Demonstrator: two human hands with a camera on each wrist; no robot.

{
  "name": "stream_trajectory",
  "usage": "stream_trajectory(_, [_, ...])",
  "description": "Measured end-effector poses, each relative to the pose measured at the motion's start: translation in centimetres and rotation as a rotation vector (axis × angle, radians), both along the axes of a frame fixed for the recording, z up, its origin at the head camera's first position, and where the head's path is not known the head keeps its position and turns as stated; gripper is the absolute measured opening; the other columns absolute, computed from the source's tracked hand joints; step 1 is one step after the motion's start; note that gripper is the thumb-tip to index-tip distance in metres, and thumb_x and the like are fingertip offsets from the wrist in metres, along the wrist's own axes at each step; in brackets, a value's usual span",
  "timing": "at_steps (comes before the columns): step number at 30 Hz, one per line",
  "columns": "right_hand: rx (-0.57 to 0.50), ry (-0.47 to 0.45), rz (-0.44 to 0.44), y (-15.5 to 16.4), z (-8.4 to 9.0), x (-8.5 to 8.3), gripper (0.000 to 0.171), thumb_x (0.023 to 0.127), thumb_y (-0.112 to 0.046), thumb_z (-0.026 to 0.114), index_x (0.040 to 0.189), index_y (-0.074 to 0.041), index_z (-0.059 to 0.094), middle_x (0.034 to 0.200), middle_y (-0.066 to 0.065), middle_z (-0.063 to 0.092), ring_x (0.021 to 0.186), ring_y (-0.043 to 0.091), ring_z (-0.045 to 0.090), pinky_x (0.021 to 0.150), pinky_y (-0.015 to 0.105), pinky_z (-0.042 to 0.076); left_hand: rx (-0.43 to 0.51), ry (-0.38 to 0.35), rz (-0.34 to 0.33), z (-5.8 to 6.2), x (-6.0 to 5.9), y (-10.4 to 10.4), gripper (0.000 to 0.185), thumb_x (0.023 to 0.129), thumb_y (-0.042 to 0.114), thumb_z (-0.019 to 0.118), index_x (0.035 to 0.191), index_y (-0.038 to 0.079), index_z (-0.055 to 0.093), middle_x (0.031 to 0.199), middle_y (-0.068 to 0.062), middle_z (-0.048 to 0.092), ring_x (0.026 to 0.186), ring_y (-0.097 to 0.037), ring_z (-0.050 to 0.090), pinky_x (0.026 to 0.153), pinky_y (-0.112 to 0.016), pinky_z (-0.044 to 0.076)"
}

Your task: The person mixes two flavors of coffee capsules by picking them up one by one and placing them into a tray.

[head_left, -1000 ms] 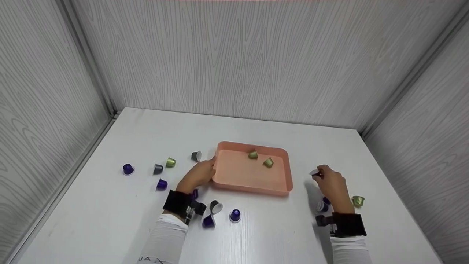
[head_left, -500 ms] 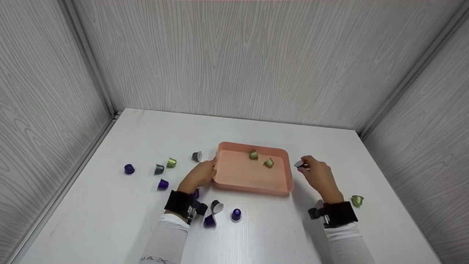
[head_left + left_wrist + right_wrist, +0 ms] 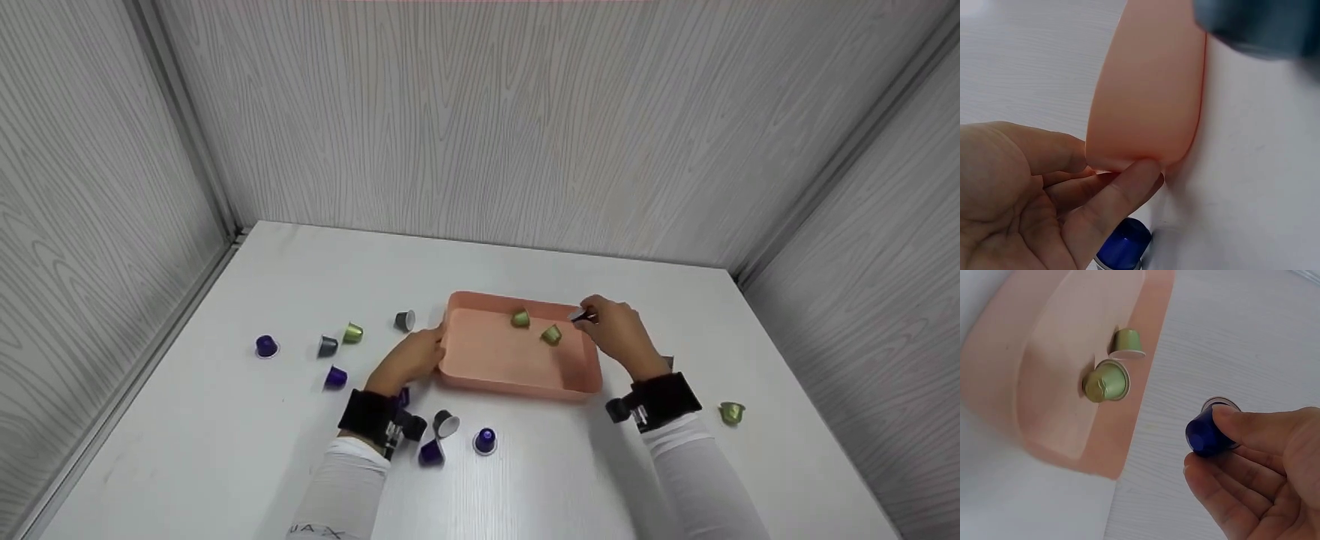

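Pinching a blue capsule [image 3: 1201,432] between thumb and fingers of the right hand [image 3: 616,331]; gripping the left wall of the pink tray [image 3: 480,349] with thumb and fingers of the left hand [image 3: 409,355]. Seen in head view over the tray's far right corner, yet in right wrist view against the desk [image 3: 540,480]; cannot tell whether inside the rim. Could, on early release, clip that rim and roll away outside. Could also, dropped further in, knock the two green capsules [image 3: 552,334] lying near that end. Might slide both through too hard a left-hand pull. Beware of brushing the loose capsule [image 3: 1125,244] just beside the left fingers.
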State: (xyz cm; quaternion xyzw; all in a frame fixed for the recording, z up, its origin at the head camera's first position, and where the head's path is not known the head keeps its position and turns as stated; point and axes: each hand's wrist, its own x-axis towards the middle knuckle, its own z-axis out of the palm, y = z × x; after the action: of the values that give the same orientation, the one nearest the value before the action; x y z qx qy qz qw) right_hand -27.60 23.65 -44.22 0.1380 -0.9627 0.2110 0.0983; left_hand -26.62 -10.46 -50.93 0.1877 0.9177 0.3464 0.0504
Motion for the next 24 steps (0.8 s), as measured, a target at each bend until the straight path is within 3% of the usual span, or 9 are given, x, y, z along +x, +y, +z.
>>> stream_trajectory(6, [0.013,-0.088,0.022,-2.3,-0.6,-1.5,0.031,0.088,-0.02,0.074,0.11,0.001,0.067,0.099,0.013,0.072,0.093,0.03,0.067,0.081,0.047,0.052,0.001,-0.03,0.018,0.0,-0.1,0.1,0.049,0.095,0.006,0.047,0.143,-0.004,0.044,0.122,-0.021,0.062,0.097,-0.028,0.058,0.096,-0.046,0.045])
stream_trajectory(18, [0.082,-0.256,0.014,-5.3,-1.5,-3.6,0.024,0.087,-0.026,0.074,0.097,-0.005,0.07,0.087,0.005,0.069,0.08,0.021,0.063,0.074,0.039,0.051,0.015,0.044,-0.023,0.0,-0.1,0.0,0.048,0.093,0.001,0.048,0.14,-0.009,0.045,0.119,-0.025,0.063,0.101,-0.032,0.06,0.095,-0.047,0.046])
stream_trajectory(24, [0.258,-0.315,-0.003,-6.6,-1.8,-4.2,0.022,0.085,-0.034,0.076,0.085,-0.012,0.071,0.079,-0.001,0.067,0.075,0.019,0.061,0.072,0.041,0.051,0.01,0.027,-0.005,0.1,0.1,0.0,0.049,0.094,0.002,0.048,0.141,-0.009,0.044,0.12,-0.026,0.062,0.098,-0.032,0.06,0.094,-0.047,0.046])
